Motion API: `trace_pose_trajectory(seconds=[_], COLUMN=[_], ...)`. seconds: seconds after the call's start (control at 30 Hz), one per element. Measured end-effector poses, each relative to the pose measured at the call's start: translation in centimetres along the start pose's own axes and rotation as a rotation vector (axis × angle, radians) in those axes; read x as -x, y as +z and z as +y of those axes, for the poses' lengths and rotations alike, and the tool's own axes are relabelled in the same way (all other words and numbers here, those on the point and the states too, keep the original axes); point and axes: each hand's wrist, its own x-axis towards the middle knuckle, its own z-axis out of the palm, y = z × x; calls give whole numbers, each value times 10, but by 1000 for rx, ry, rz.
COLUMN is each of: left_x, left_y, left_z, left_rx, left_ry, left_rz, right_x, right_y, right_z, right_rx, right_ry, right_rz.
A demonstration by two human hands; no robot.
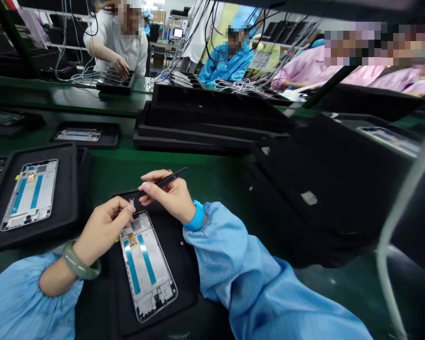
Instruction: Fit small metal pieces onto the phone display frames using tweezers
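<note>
Phone frame [143,267] | on black tray [188,285], nearer the wearer than both hands | long axis fore-aft, far end leftward | left hand [101,231] nearer, pinching small part [132,203] | right hand [173,198] gripping black tool [173,177]

I can't identify the small piece [132,203] in the left fingers [123,218], which hide a corner of the phone frame [143,269]. My view cuts off both blue sleeves [265,283]; a pale cable [383,255] hides part of the blurred far-right frame [393,138].
</note>
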Motion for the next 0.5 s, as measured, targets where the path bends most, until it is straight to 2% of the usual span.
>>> trace_pose_trajectory(seconds=[0.07,0.27,0.5], left_x=[-1,-2,0], left_y=[0,1,3], left_z=[1,1,-1], left_rx=[2,-4,-19], left_ry=[4,13,0], left_rz=[32,62,33], right_x=[-1,0,6], right_y=[0,2,6], right_z=[-2,2,3], right_rx=[0,-33,25], right_ry=[-26,39,9], right_rz=[38,-22,-57])
